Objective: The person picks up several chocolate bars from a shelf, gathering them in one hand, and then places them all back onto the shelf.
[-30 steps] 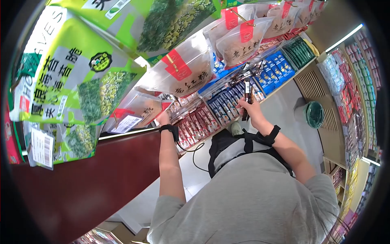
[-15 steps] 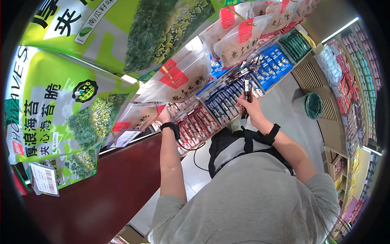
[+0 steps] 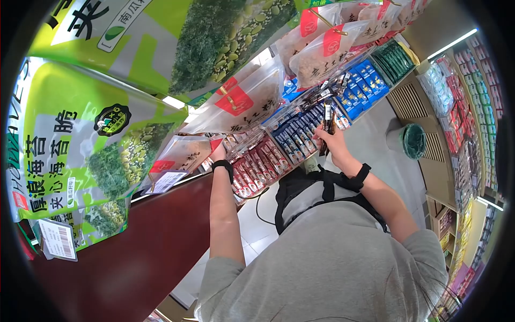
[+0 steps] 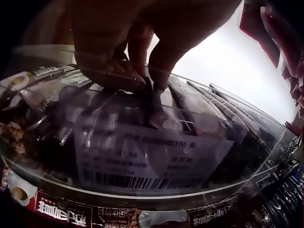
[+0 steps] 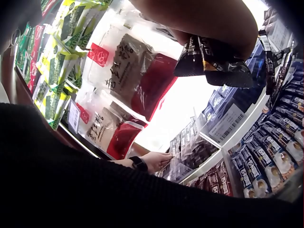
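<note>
My left hand [image 3: 218, 154] reaches into a clear plastic bin [image 4: 228, 190] of upright coffee sachets [image 4: 194, 102], behind a barcode price label [image 4: 142, 164]. Close up in the left wrist view, thumb and fingers point down and pinch at the top of one sachet in the row. My right hand [image 3: 337, 146] grips a small bunch of slim black sachets [image 3: 329, 119] over the blue-sachet compartment. Their black ends [image 5: 228, 71] stick out below the hand in the right wrist view, while the palm side is hidden.
Red coffee sachets [image 3: 257, 169] and blue ones [image 3: 292, 137] fill the front compartments, with blue packs [image 3: 365, 88] farther right. Brown sugar bags [image 3: 244, 104] and green seaweed bags [image 3: 96, 134] hang close above and left. A green-lined bin [image 3: 413, 140] stands on the floor.
The hanging green bags shift left and look larger as the head view turns slightly. Both hands stay nearly in place, the right still holding the black sachets.
</note>
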`<state>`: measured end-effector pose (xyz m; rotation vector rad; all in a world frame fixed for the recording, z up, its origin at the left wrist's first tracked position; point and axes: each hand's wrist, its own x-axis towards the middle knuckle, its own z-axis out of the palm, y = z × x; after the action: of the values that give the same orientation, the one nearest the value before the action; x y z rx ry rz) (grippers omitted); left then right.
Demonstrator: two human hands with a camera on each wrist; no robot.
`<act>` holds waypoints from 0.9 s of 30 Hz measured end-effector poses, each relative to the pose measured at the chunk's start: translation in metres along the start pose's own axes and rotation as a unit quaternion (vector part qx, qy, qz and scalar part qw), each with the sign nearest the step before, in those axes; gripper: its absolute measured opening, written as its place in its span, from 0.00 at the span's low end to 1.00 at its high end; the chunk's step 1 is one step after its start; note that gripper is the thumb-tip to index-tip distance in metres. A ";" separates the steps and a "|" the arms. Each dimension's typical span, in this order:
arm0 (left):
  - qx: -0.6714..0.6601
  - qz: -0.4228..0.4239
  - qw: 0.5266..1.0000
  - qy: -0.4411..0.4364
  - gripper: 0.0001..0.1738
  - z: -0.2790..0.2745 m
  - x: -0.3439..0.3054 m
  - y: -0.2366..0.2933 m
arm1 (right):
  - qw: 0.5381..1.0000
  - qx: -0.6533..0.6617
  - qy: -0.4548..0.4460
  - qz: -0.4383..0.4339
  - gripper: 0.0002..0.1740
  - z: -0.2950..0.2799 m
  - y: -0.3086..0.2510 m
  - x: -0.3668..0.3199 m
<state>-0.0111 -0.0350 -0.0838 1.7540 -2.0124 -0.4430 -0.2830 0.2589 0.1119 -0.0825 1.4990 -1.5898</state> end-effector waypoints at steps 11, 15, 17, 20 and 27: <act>0.179 0.246 0.893 -0.332 0.15 -0.047 -0.002 0.077 | 0.999 0.009 0.022 0.023 0.07 0.000 0.002 0.001; 0.195 0.236 0.890 -0.337 0.15 -0.046 -0.003 0.086 | 1.000 0.011 0.024 0.005 0.07 -0.002 0.002 0.001; 0.206 0.227 0.889 -0.339 0.15 -0.050 -0.008 0.092 | 0.999 0.010 0.032 0.017 0.07 -0.001 -0.002 -0.001; 0.224 0.210 0.888 -0.343 0.15 -0.053 -0.008 0.103 | 0.999 0.009 0.039 0.020 0.06 0.000 -0.004 -0.002; 0.265 0.162 0.885 -0.347 0.15 -0.068 -0.012 0.127 | 0.996 0.006 -0.035 0.087 0.13 -0.003 0.005 0.003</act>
<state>-0.0829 -0.0018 0.0379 1.6111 -3.1257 -0.4840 -0.2838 0.2603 0.1056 -0.0008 1.4030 -1.4420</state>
